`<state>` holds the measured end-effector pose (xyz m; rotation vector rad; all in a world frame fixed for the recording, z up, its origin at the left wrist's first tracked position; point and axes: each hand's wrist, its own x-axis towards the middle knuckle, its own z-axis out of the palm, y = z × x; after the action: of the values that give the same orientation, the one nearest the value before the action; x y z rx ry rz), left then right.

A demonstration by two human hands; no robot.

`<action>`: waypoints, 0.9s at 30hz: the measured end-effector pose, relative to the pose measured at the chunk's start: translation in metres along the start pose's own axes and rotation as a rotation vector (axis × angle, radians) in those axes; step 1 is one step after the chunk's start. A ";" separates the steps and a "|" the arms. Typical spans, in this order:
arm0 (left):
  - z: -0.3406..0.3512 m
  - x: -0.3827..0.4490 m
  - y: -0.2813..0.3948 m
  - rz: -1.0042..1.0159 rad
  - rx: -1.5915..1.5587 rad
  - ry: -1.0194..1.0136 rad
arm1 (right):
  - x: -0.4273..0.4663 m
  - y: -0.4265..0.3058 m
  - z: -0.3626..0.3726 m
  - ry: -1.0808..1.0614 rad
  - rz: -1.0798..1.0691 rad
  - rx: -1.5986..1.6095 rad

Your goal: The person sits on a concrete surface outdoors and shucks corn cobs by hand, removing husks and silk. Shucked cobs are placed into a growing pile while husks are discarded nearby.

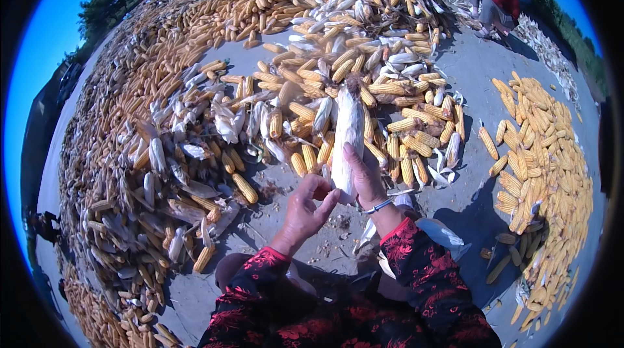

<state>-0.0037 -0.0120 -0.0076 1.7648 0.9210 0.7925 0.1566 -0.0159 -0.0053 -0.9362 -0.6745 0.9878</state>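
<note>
Between my hands is an ear of corn in its pale husk (349, 138), upright in view with dark silk at its far tip. My right hand (366, 180) grips its lower right side, the thumb lying along the husk. At the ear's base, my left hand (312, 204) pinches the lower left edge of the husk between thumb and fingers. Just beyond it lies a heap of yellow ears, some bare and some husked (312, 75). A bare corn cob (244, 188) rests on the ground left of my left hand.
A mound of mixed husks and ears (161, 192) spreads along the left. To the right lies a pile of bare yellow ears (541, 153), partly in shadow. Loose husks (441, 236) lie beside my right forearm. Another person (499, 2) sits low at the far right.
</note>
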 end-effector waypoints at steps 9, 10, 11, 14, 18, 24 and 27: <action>-0.002 -0.003 0.016 0.135 0.243 0.048 | -0.004 0.008 -0.003 -0.026 -0.116 -0.337; -0.002 -0.003 0.014 0.140 0.242 0.055 | -0.005 0.009 -0.002 -0.025 -0.125 -0.352; -0.002 -0.003 0.011 0.145 0.240 0.062 | -0.006 0.010 -0.002 -0.025 -0.103 -0.344; -0.002 -0.003 0.008 0.160 0.264 0.061 | -0.007 0.010 -0.002 -0.024 -0.057 -0.318; -0.001 -0.002 0.006 0.175 0.278 0.068 | -0.009 0.004 0.004 -0.018 -0.034 -0.295; 0.001 -0.003 0.008 0.163 0.370 0.096 | -0.010 0.007 0.003 -0.036 -0.017 -0.283; 0.000 -0.003 -0.002 0.062 0.208 0.101 | -0.009 0.013 0.000 -0.034 0.036 -0.207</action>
<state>-0.0055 -0.0141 -0.0100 1.9561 1.0519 0.8569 0.1482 -0.0214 -0.0174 -1.1171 -0.8021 0.9802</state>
